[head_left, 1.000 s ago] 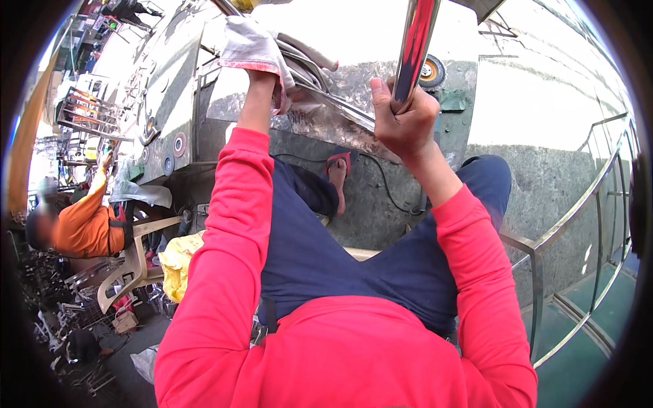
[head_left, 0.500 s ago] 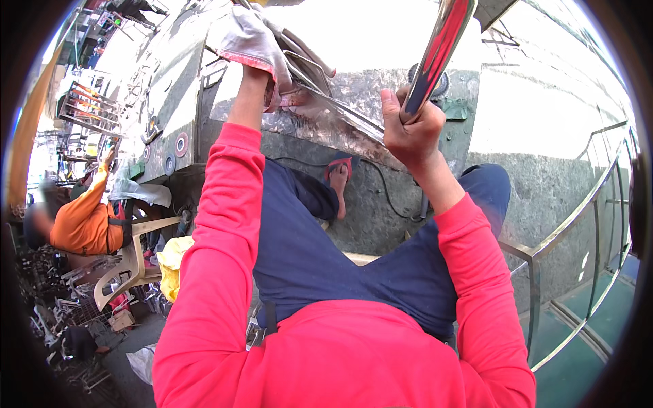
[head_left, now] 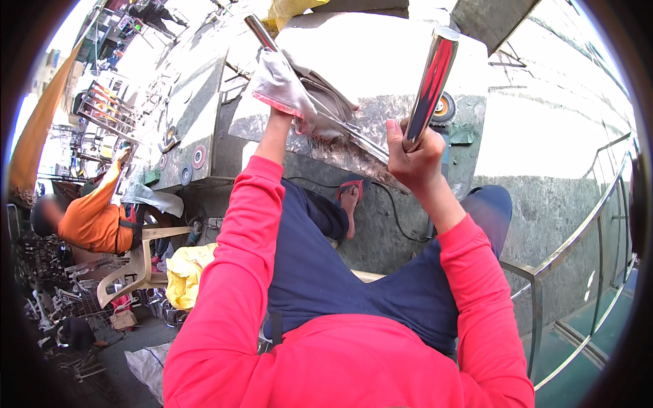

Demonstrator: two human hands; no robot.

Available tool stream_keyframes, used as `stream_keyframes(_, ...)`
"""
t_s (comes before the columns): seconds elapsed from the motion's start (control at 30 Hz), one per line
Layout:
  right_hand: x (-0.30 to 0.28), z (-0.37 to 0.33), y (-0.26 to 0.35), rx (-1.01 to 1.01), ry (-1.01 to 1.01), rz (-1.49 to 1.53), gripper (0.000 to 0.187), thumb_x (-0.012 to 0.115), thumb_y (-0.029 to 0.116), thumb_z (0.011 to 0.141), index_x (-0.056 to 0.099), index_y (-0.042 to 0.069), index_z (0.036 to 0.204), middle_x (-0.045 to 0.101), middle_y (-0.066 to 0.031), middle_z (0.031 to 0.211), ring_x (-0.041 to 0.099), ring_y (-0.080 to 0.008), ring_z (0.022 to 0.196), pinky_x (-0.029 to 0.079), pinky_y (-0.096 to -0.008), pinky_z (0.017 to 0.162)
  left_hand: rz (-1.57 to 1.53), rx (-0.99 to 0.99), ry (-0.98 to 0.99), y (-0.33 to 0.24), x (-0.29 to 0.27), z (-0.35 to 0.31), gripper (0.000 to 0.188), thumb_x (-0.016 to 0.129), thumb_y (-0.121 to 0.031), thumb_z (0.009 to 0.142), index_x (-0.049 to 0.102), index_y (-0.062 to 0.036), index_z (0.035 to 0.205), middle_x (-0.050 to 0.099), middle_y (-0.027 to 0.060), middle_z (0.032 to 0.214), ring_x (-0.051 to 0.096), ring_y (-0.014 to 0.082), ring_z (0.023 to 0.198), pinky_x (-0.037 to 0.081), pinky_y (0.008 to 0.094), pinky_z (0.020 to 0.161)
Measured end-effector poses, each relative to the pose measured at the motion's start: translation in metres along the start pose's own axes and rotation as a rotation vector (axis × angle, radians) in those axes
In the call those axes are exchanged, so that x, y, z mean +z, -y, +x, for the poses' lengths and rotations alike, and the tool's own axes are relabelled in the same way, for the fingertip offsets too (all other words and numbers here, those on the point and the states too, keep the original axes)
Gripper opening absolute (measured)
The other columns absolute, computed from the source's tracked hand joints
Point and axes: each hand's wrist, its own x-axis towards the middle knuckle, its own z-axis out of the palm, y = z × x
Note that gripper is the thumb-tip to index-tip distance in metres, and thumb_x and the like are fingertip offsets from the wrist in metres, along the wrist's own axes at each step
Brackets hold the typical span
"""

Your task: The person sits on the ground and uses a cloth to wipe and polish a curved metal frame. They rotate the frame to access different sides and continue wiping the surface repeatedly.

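Note:
My right hand is wrapped round a thick, shiny chrome tube, thumb up along its side. The tube stands tilted, its upper end rising away from my fist. A grey-white cloth with a red edge covers most of my left hand. That hand grips the cloth round a second slanting metal tube, whose end sticks out above it. Thinner shiny metal runs from the cloth toward my right hand. Whether all the metal is one piece, I cannot tell. My left fingers are hidden by the cloth.
A worn bench stands before me, with a small wheel near its edge. At the left a person in orange works beside a beige chair. A yellow bag lies near my left arm; a metal railing curves at the right.
My left hand and the cloth have come nearer to me, baring the end of the slanting tube. My right hand keeps its grip; the upper end of its tube now shows. The whole view has shifted slightly.

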Motion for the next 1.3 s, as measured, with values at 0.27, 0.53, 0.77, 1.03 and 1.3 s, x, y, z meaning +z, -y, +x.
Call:
stream_keyframes(0.27,0.003,-0.007,0.009,-0.048,0.047,-0.021,0.019,0.068,0.002,0.077,0.051,0.005,0.070,0.046,-0.0079,0.056,0.052,-0.0270,0.045,0.041,-0.0360,0.043,0.143,-0.079,-0.129,0.010,0.011,0.018,0.022,0.050,-0.016,0.091,0.052,0.0006,0.105,0.057,0.0149,0.094,0.055,0.0305,0.081,0.047,0.0424,0.072)
stream_keyframes(0.53,0.008,-0.014,0.011,-0.057,0.075,-0.012,0.022,0.068,0.002,0.068,0.046,0.006,0.067,0.044,-0.0087,0.058,0.053,-0.0286,0.049,0.043,-0.0372,0.045,0.145,0.112,-0.348,-0.018,0.016,-0.015,0.030,0.051,-0.015,0.089,0.051,0.0028,0.114,0.056,0.0166,0.098,0.056,0.0337,0.083,0.047,0.0443,0.074)
stream_keyframes(0.77,0.007,-0.018,0.015,-0.104,0.129,-0.038,0.023,0.069,0.002,0.062,0.047,0.007,0.070,0.047,-0.0090,0.061,0.055,-0.0298,0.053,0.045,-0.0390,0.048,0.156,-0.290,-0.091,0.014,0.018,0.018,0.041,0.054,-0.026,0.091,0.050,-0.0008,0.123,0.059,0.0154,0.104,0.059,0.0291,0.095,0.047,0.0428,0.082)
stream_keyframes(1.03,0.013,-0.016,0.020,-0.104,0.143,-0.061,0.021,0.066,0.003,0.065,0.046,0.007,0.069,0.047,-0.0094,0.060,0.055,-0.0298,0.054,0.045,-0.0393,0.048,0.254,-0.046,-0.117,0.031,0.038,-0.023,0.027,0.057,-0.019,0.086,0.058,0.0002,0.105,0.062,0.0145,0.098,0.060,0.0290,0.091,0.047,0.0401,0.084)
stream_keyframes(1.3,0.012,-0.017,0.025,-0.144,0.094,-0.032,0.025,0.070,0.004,0.074,0.047,0.007,0.067,0.044,-0.0080,0.055,0.051,-0.0280,0.046,0.039,-0.0381,0.043,0.122,-0.153,-0.137,0.084,0.060,-0.016,0.032,0.057,-0.014,0.085,0.052,0.0038,0.111,0.058,0.0192,0.099,0.056,0.0345,0.091,0.046,0.0439,0.085)
